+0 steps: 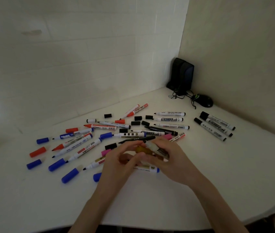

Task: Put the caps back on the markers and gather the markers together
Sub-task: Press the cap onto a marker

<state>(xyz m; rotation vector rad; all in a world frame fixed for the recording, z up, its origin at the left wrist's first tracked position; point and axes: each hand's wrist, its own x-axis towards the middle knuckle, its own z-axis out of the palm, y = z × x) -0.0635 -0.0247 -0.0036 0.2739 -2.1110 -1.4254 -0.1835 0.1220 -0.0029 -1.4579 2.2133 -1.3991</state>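
Both hands meet over the middle of the white table (150, 195). My right hand (165, 155) grips a marker with a white barrel (151, 146) that points left. My left hand (121, 161) pinches a yellow-brown cap (143, 149) at the marker's tip. Several uncapped markers (76, 145) lie scattered to the left and behind, among loose blue caps (70, 175), red caps (37, 152) and black caps (138, 118). Three capped black markers (215, 126) lie side by side at the right. Part of another marker with a blue end (150, 169) shows under my hands.
A dark speaker (182, 76) and a black mouse (204, 100) with tangled cables stand in the far right corner against the walls. The table's front edge (150, 226) curves just below my forearms.
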